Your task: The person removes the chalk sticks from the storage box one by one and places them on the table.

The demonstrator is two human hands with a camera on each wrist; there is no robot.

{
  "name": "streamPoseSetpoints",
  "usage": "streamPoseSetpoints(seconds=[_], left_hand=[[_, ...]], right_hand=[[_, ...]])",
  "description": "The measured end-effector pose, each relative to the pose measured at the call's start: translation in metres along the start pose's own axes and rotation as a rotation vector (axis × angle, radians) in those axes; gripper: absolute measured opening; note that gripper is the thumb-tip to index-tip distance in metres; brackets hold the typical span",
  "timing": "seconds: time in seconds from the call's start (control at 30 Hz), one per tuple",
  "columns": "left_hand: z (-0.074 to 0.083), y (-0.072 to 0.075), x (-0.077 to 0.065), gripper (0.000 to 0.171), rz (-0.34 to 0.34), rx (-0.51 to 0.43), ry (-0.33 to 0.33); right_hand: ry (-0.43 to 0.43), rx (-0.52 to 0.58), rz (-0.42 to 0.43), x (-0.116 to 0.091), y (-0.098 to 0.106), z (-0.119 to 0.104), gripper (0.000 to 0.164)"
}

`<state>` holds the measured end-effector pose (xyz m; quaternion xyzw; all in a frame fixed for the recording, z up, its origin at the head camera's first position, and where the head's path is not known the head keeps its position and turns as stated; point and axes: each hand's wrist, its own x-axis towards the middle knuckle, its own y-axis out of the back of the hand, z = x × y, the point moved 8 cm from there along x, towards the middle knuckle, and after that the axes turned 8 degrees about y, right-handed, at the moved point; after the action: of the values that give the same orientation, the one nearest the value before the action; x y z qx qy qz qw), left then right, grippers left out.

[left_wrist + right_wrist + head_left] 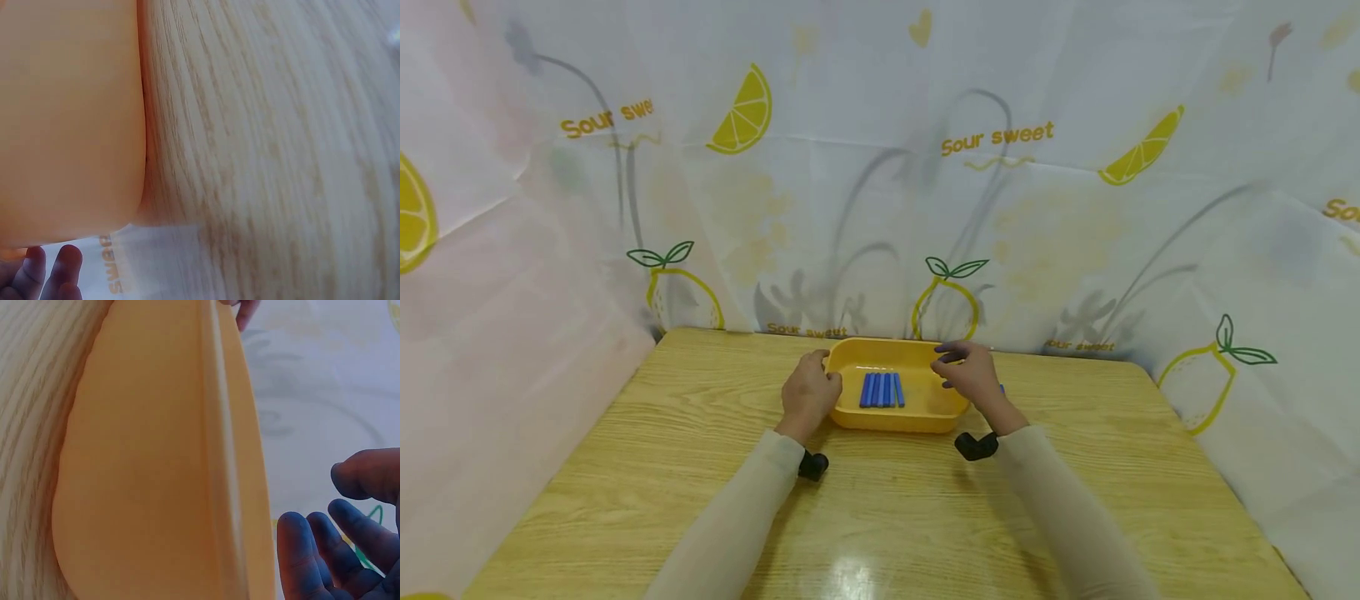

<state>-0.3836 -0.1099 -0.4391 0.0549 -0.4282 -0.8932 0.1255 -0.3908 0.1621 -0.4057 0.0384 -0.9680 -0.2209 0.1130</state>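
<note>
A yellow plastic tray [901, 423] stands on the table, and several blue chalk sticks [882, 390] lie side by side in its left half. My left hand [809, 388] grips the tray's left end, with the thumb at the rim; in the left wrist view its fingertips [67, 262] show beyond the tray wall [69, 125]. Above the tray's right end hovers my right hand [972, 373], its fingers apart and loosely bent. In the right wrist view, those fingers [299, 547] carry blue smudges and hold nothing.
Just right of the tray a small blue piece [1002, 389] shows, partly hidden behind the right wrist. The wooden table [880, 508] meets a lemon-printed cloth [850, 208] behind the tray and at both sides. Black wrist cameras [976, 447] sit under the sleeves.
</note>
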Motion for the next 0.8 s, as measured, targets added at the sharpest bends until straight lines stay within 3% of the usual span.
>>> streamPoseSetpoints(seconds=[0.8], left_hand=[[0.0,0.0,0.0,0.047,0.008,-0.012,-0.009]], right_hand=[[-0.071,0.063,0.009,0.017,-0.055,0.017,0.03]])
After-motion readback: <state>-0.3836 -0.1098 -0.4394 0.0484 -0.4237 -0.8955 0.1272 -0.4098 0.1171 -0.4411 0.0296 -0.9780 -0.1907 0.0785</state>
